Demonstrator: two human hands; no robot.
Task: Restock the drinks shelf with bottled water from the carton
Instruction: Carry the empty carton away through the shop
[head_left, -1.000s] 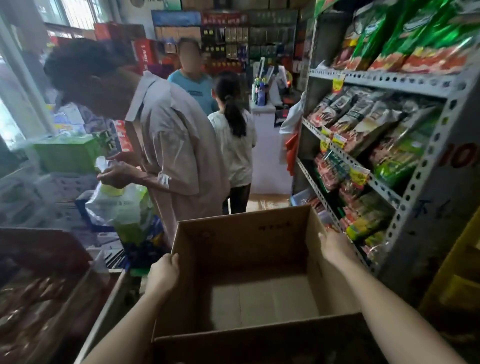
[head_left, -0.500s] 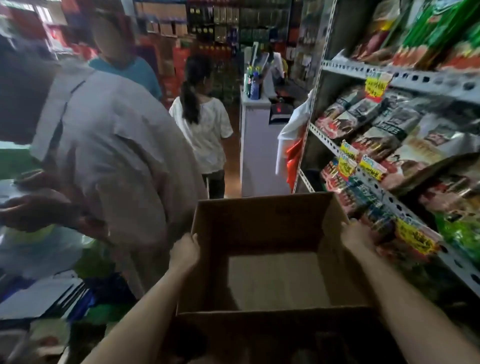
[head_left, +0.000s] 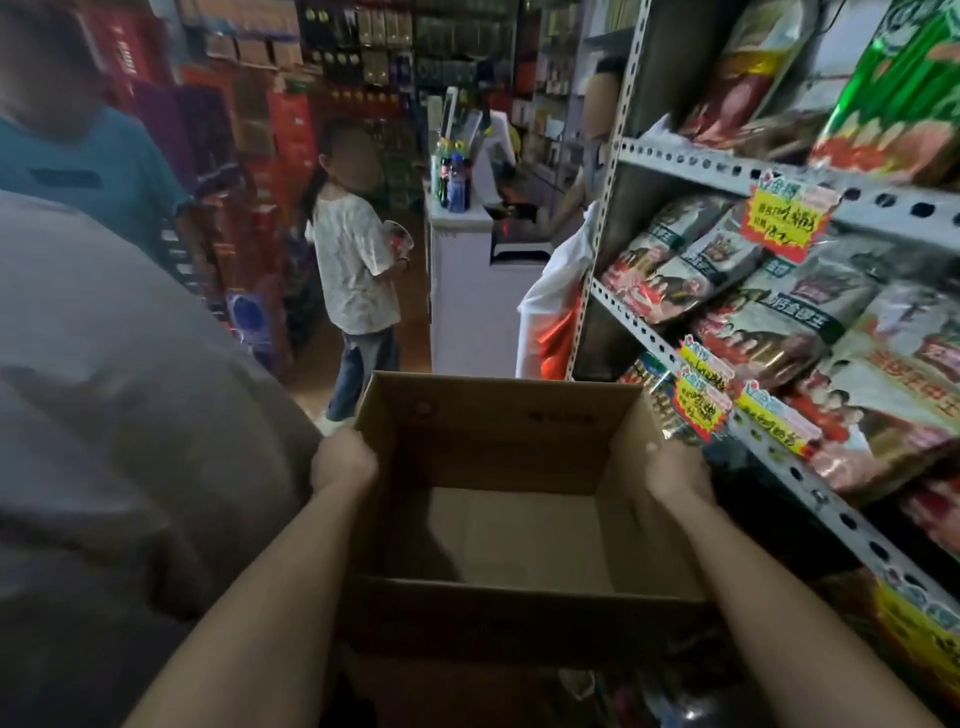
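Note:
An open brown cardboard carton (head_left: 498, 436) is held out in front of me at chest height, and its inside shows only bare cardboard. My left hand (head_left: 343, 460) grips the carton's left wall near the top rim. My right hand (head_left: 675, 470) grips the right wall the same way. No water bottles are visible in the carton.
A grey metal shelf rack (head_left: 675, 343) full of snack packets runs close along my right. A person in a grey shirt (head_left: 130, 415) stands tight against my left. A child (head_left: 353, 270) stands in the aisle ahead, in front of a white counter (head_left: 467, 291).
I have moved forward along the aisle with the carton in both hands. The person in grey has slid further to my left, and the child and counter are nearer.

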